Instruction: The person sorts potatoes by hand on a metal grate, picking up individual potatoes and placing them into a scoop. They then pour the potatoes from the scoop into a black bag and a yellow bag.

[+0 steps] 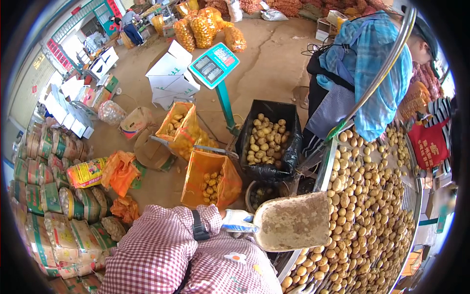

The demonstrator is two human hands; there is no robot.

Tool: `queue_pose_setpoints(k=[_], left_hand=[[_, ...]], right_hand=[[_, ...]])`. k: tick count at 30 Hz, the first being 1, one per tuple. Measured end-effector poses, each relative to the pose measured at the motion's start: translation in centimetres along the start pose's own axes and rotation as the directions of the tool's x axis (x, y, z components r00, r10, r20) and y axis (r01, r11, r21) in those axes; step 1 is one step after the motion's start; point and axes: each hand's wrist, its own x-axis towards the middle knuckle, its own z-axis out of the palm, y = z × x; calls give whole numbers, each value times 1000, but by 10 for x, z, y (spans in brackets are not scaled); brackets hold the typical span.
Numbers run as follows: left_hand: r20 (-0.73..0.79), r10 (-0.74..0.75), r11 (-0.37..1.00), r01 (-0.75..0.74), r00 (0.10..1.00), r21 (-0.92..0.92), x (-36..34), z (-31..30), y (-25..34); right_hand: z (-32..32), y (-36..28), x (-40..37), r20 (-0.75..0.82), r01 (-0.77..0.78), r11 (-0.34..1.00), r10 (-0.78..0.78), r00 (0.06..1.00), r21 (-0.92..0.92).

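My left hand [239,221], in a white and blue glove, is closed around the handle end of a wide, dirt-stained scoop [293,221]. The scoop's flat pan reaches over the near edge of a sorting table covered with loose potatoes [364,215]. At the bottom edge of the view, a small part of my right hand [304,289], in a whitish glove, shows among the potatoes; its fingers are mostly cut off. Beyond the scoop stands a black-lined crate [243,142] partly filled with potatoes [267,139]. Left of it, an orange mesh bag [230,183] hangs open with potatoes inside.
A second open mesh bag [169,128] stands behind the first. A platform scale [214,65] rises behind the crate. A co-worker in a blue plaid top [372,63] leans over the table's far end. Stacked packed bags [58,235] line the left side.
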Motion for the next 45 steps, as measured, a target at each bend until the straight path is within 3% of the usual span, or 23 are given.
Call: queue_pose_setpoints(k=[3,8,12,13,15,16,18,20,21,22,24,26,28,29,31,33,37,38,39,40,42,44,45], left_hand=[[3,45,984,-45,999,172,-5,17,4],[16,53,978,-55,998,200,-6,42,-4],[41,22,956,-33,999,290,-6,72,4],[101,17,972,-40,995,232,1,75,-6],[111,49,953,-79,993,291,0,99,4],[110,-18,960,-14,994,280,6,109,3],[161,-83,947,27,983,320,13,124,6],[216,-72,931,-12,974,366,28,146,8],[253,-77,913,-34,964,406,36,156,8],[289,-83,896,-55,954,441,43,167,10],[347,-104,876,-80,932,476,60,190,13],[555,60,802,-371,830,469,84,212,9],[567,-188,790,-219,802,572,84,243,42],[649,1,765,-419,761,490,102,251,22],[654,-165,719,-364,739,592,107,272,39],[660,-195,623,-429,725,655,123,285,34],[624,-325,402,-493,711,772,144,305,49],[640,-328,393,-516,695,761,151,306,52],[683,-324,448,-529,655,720,154,305,67],[777,-60,488,-661,626,570,160,295,67],[746,289,284,-798,599,531,180,266,89],[631,583,-152,-694,512,704,219,219,111],[501,542,-163,-500,675,850,224,202,144]], right_hand=[[0,4,-5,4,-2,1000,2,1000,26],[-4,24,-13,31,-31,993,27,999,116],[-62,-21,-7,104,-185,868,154,983,461],[-47,-3,-16,125,-160,956,133,983,245],[-51,1,-31,-141,108,924,-59,988,367],[-61,1,-38,-61,102,862,-82,995,497],[-74,-4,-71,-140,199,806,-145,980,557],[-94,-5,-90,175,-139,423,-48,983,895],[-130,-6,-86,367,-350,156,-102,925,924],[-131,2,-93,372,-357,150,-84,924,922],[-131,27,-114,678,-648,-358,-56,733,672],[-114,46,-135,531,-456,-566,-39,847,687],[-93,62,-163,492,-373,-617,26,870,693],[-75,74,-181,507,-340,-683,51,860,646],[-78,77,-193,500,-474,-181,147,853,862],[-76,75,-197,416,-160,-796,124,901,584],[-109,40,-159,456,30,-840,323,829,541],[-103,41,-156,627,-10,-829,415,659,560],[-89,46,-154,629,-46,-767,488,605,640],[-79,49,-152,622,-92,-700,558,549,708],[-68,51,-152,648,-71,-710,590,482,700],[-68,48,-143,680,-26,-731,620,392,681],[-60,51,-149,655,-48,-690,659,369,722]])
